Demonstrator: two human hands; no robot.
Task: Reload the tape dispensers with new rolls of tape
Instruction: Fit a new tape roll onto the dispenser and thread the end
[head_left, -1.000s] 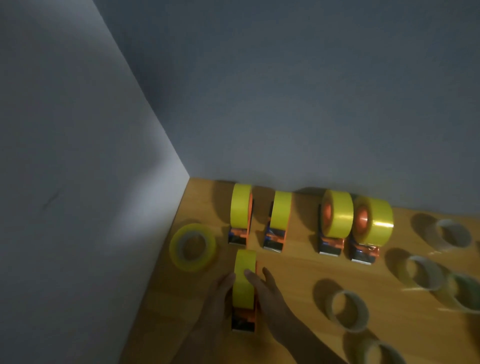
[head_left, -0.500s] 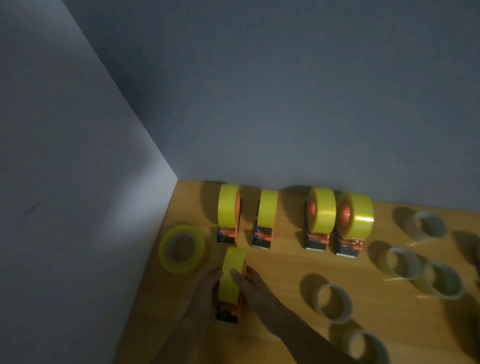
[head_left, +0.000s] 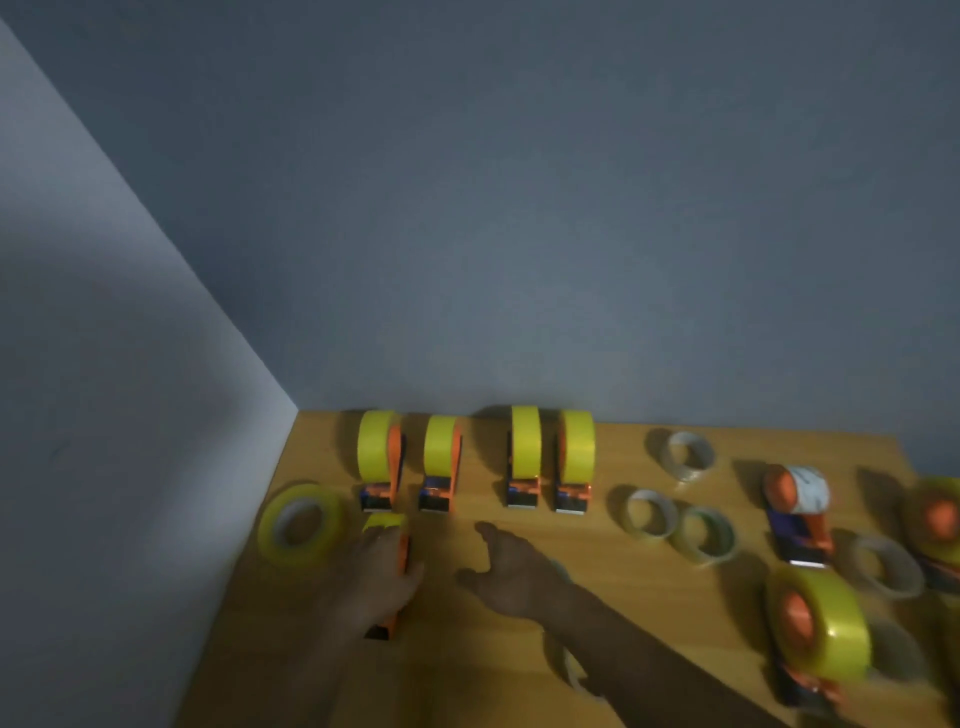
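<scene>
A fifth orange tape dispenser (head_left: 403, 552) with a yellow roll lies in front of the back row, near the table's left side. My left hand (head_left: 376, 579) lies over it and grips it, hiding most of the roll. My right hand (head_left: 506, 569) hovers just right of it with fingers spread, holding nothing. Against the wall stand several loaded dispensers (head_left: 441, 462), each with a full yellow roll. A loose yellow roll (head_left: 301, 522) lies flat at the far left.
Several empty tape cores (head_left: 649, 514) lie right of the row. Further right are a dispenser with a whitish, nearly spent roll (head_left: 797, 499) and a loaded dispenser (head_left: 818, 629) at the front. The wooden table (head_left: 623, 587) meets walls at the back and left.
My right hand has let go of the dispenser and moved away to the right. My left hand now covers the roll. The view has swung right, showing more dispensers and cores.
</scene>
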